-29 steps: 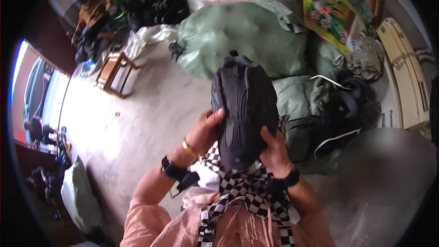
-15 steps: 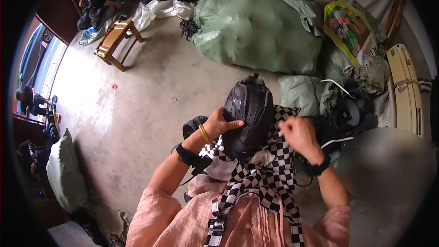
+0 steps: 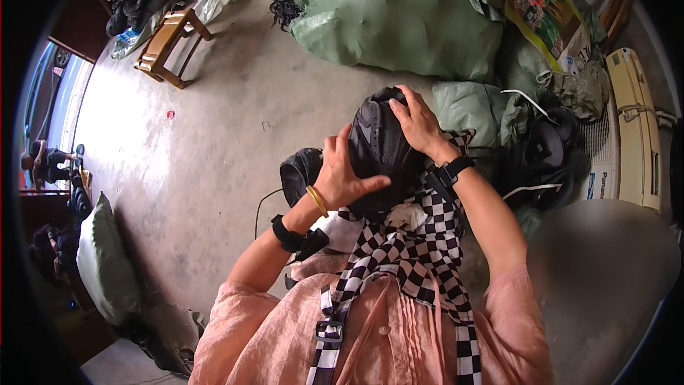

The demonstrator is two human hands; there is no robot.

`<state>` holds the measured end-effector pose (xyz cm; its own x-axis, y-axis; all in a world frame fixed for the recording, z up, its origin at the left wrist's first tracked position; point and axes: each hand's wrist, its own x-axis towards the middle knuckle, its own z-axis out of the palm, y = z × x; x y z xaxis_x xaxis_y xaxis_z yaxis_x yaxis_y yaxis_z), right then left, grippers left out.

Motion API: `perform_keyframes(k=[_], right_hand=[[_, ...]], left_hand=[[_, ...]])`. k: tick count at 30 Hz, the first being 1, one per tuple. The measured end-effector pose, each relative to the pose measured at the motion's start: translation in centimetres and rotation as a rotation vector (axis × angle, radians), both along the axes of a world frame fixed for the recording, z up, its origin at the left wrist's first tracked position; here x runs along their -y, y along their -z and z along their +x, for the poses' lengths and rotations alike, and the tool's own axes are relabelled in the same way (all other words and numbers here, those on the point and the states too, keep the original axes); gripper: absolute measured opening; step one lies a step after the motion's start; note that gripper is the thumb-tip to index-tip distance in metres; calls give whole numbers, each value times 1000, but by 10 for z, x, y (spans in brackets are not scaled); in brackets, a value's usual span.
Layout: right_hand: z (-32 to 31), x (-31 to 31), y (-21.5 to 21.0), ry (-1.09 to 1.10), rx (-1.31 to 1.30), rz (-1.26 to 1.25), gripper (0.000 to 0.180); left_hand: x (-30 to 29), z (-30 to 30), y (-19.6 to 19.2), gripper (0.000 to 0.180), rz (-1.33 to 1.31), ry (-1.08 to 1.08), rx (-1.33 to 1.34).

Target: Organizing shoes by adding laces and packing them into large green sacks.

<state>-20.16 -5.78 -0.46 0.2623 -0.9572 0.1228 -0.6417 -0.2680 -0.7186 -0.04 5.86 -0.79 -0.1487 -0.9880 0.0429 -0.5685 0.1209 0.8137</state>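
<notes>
The person is holding a black shoe (image 3: 377, 150) up over a black-and-white checked cloth (image 3: 399, 257). The left hand (image 3: 342, 175) is lying flat on the shoe's side, fingers spread wide. The right hand (image 3: 417, 125) is curling over the shoe's top end and gripping it. Another black shoe (image 3: 299, 171) is lying on the floor just left of the held shoe. A big green sack (image 3: 399, 18) is sitting beyond it. The shoe looks like it is in the middle of being checked or handled; it is not put down anywhere yet.
</notes>
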Motion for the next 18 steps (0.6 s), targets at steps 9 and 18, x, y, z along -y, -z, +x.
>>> perform_keyframes(k=[9, 18], right_hand=[[-17, -6, 7, 8, -33, -117, 48], [-28, -126, -36, -213, -230, -364, 21]], left_hand=[[-4, -9, 15, 116, -52, 106, -118], [4, 2, -1, 116, -57, 46, -41]])
